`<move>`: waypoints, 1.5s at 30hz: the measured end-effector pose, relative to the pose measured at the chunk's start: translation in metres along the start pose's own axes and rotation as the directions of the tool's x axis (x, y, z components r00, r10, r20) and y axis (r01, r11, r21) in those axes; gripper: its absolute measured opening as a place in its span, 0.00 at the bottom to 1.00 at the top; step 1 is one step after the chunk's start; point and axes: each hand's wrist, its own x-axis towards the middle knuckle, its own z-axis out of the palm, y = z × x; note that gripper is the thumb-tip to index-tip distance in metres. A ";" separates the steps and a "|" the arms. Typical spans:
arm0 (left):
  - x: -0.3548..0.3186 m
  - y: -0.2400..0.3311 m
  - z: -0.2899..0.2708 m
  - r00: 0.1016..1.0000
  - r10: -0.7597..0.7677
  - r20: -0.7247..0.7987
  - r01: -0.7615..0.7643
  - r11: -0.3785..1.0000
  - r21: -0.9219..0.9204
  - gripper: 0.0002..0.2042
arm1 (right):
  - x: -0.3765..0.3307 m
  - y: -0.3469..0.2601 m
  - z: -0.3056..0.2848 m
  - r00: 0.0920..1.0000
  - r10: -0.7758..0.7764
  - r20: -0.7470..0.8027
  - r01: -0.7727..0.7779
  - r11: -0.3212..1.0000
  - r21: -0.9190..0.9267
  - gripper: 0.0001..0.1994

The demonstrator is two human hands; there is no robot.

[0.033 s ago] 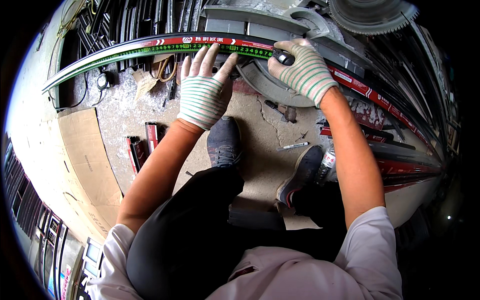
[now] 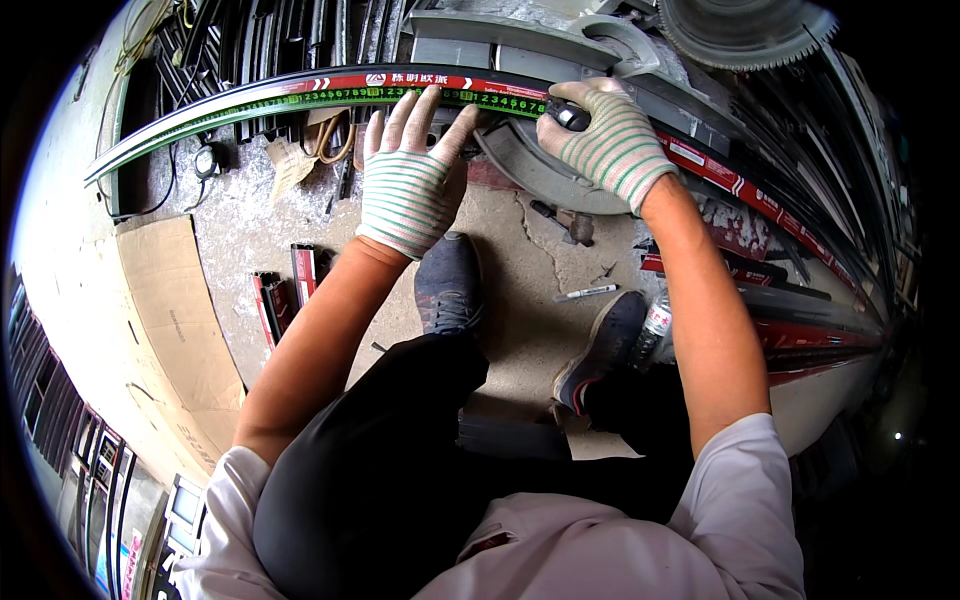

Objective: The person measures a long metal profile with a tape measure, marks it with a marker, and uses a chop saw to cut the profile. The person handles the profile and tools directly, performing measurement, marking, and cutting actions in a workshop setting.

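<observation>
A long dark metal profile (image 2: 345,82) with red printed film curves across the top of the head view. Along its near edge lies the drawn-out tape measure blade (image 2: 250,106), green and black. My right hand (image 2: 610,140), in a white glove with green stripes, grips the dark tape measure case (image 2: 568,115) against the profile. My left hand (image 2: 412,175), gloved alike, has its fingers stretched and spread, with the fingertips resting on the blade and profile. The left thumb is partly hidden.
A toothed saw blade (image 2: 745,30) and a grey curved saw base (image 2: 540,175) stand beyond my hands. Dark profiles (image 2: 270,35) crowd the far left. Flattened cardboard (image 2: 170,310), short red-filmed pieces (image 2: 270,300), a marker pen (image 2: 585,293) and a bottle (image 2: 655,325) lie around my feet.
</observation>
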 end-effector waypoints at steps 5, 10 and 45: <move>0.004 0.004 0.001 1.000 -0.013 0.023 0.012 1.000 0.024 0.35 | 0.000 0.000 -0.002 1.000 -0.020 0.009 0.020 1.000 -0.001 0.27; 0.007 0.004 0.004 0.999 -0.017 0.028 0.015 0.999 0.041 0.35 | -0.001 0.000 -0.001 1.000 -0.002 0.002 0.002 1.000 -0.010 0.27; 0.027 0.037 0.017 0.980 -0.097 0.173 0.085 0.994 0.072 0.40 | 0.001 0.009 0.003 0.999 -0.033 -0.014 0.033 0.999 -0.019 0.30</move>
